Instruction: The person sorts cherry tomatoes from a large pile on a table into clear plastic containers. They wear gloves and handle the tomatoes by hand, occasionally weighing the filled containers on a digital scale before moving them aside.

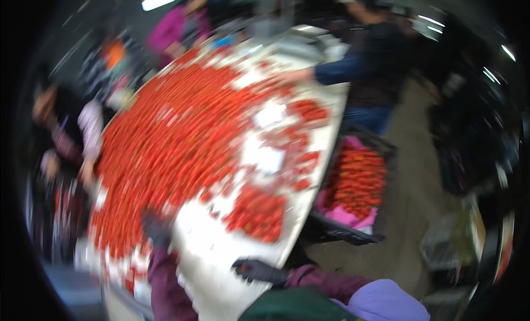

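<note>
The whole picture is smeared by motion. A wide heap of small red fruits (176, 127), cherry tomatoes by their look, covers most of the pale table (204, 266). At the heap's near edge is my left hand (158, 231) in a dark glove, its fingers too blurred to read. My right hand (259, 271), also dark-gloved, hovers over or rests on the table's near right part. Its fingers are curled, with a small reddish spot between them that I cannot make out. Beyond it lies a block of red fruits (258, 213), apparently in a tray.
A black crate (337, 232) with pink lining and red fruits stands right of the table. A co-worker in dark clothes (375, 61) reaches over the far right side. Others stand along the left and far edges. White pieces (270, 159) lie near smaller groups of fruit.
</note>
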A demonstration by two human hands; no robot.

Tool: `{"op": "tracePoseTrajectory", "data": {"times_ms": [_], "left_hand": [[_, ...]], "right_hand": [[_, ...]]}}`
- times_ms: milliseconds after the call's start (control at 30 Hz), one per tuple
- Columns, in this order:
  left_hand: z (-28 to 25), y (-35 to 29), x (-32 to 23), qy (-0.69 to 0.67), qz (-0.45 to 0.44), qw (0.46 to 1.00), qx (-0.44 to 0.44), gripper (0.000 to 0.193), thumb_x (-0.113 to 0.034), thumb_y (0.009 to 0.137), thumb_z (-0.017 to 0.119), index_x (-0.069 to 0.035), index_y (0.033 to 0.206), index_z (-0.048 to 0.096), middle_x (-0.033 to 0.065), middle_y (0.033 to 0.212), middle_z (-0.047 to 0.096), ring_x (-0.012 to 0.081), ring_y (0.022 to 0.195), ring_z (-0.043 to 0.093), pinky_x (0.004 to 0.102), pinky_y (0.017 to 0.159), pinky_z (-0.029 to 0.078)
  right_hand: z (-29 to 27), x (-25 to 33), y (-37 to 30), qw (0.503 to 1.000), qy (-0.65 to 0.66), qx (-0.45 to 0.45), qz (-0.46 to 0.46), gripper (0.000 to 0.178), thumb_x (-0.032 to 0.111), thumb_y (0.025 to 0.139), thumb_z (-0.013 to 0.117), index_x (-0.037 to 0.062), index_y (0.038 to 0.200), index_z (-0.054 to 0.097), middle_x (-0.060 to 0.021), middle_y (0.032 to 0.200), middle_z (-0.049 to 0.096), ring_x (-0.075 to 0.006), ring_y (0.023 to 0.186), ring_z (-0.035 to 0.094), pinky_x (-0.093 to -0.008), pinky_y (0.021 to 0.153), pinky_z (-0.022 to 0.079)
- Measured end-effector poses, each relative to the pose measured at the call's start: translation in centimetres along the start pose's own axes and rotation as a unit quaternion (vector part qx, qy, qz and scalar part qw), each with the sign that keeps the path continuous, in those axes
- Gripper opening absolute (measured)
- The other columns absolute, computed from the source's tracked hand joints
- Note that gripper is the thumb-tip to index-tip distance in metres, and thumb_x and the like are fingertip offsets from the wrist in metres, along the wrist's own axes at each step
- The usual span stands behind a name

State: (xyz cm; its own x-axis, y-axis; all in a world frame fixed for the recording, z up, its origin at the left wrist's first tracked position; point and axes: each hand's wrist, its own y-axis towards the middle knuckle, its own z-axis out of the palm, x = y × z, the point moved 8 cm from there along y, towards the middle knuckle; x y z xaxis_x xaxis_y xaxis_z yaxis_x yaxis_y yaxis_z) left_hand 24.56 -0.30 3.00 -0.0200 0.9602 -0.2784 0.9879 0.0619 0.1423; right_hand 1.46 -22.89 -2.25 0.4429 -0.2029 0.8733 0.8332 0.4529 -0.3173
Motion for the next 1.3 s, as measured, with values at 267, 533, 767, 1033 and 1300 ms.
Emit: {"op": "tracePoseTrajectory", "data": {"times_ms": [267, 533, 767, 1033, 1300], "left_hand": [[-2.1, -6.9, -6.5, 0.021, 0.165, 0.984, 0.066, 0.067, -0.034, 0.081, 0.061, -0.02, 0.139, 0.031, 0.0153, 0.144, 0.025, 0.0408, 0.129, 0.025, 0.053, 0.102, 0.023], [-3.7, -7.8, 1.8, 0.049, -0.086, 0.995, 0.023, 0.062, -0.039, 0.085, 0.053, -0.007, 0.135, 0.035, 0.0246, 0.139, 0.03, 0.0412, 0.128, 0.027, 0.0535, 0.102, 0.024], [-2.2, -11.2, -6.6, -0.009, 0.075, 0.993, 0.088, 0.064, -0.022, 0.079, 0.061, -0.013, 0.136, 0.033, 0.0199, 0.139, 0.031, 0.0357, 0.128, 0.031, 0.0515, 0.103, 0.026], [-4.8, -8.7, 1.2, -0.166, -0.024, 0.985, -0.046, 0.021, -0.008, 0.081, 0.057, -0.006, 0.102, 0.06, 0.01, 0.095, 0.059, 0.0239, 0.092, 0.056, 0.0346, 0.079, 0.045], [-3.0, -7.7, -3.8, -0.004, 0.026, 0.999, 0.022, 0.032, -0.033, 0.075, 0.064, -0.008, 0.095, 0.058, 0.0115, 0.086, 0.058, 0.0298, 0.081, 0.057, 0.0423, 0.066, 0.046]], "right_hand": [[0.5, 1.6, -0.6, 0.999, -0.009, -0.032, 0.016, 0.025, 0.009, 0.088, 0.054, -0.0016, 0.111, 0.052, -0.0085, 0.089, 0.059, -0.0126, 0.075, 0.059, -0.0247, 0.06, 0.052], [0.3, 2.4, -1.1, 0.998, -0.013, -0.03, 0.048, 0.025, 0.012, 0.089, 0.055, 0.0005, 0.11, 0.052, -0.0077, 0.092, 0.059, -0.0119, 0.078, 0.057, -0.0248, 0.064, 0.05], [0.0, 2.1, -0.9, 0.999, -0.011, -0.036, 0.039, 0.024, 0.011, 0.089, 0.055, 0.0003, 0.11, 0.052, -0.0079, 0.091, 0.06, -0.0113, 0.076, 0.057, -0.0242, 0.063, 0.05], [0.2, 2.3, -0.9, 0.999, -0.003, -0.038, 0.035, 0.022, 0.007, 0.088, 0.054, -0.0007, 0.108, 0.053, -0.0074, 0.088, 0.06, -0.0104, 0.074, 0.057, -0.0237, 0.06, 0.051], [0.1, 2.3, -0.8, 0.998, -0.002, -0.043, 0.043, 0.022, 0.009, 0.088, 0.054, -0.0007, 0.108, 0.053, -0.0073, 0.089, 0.059, -0.0103, 0.074, 0.057, -0.0234, 0.061, 0.05]]}}
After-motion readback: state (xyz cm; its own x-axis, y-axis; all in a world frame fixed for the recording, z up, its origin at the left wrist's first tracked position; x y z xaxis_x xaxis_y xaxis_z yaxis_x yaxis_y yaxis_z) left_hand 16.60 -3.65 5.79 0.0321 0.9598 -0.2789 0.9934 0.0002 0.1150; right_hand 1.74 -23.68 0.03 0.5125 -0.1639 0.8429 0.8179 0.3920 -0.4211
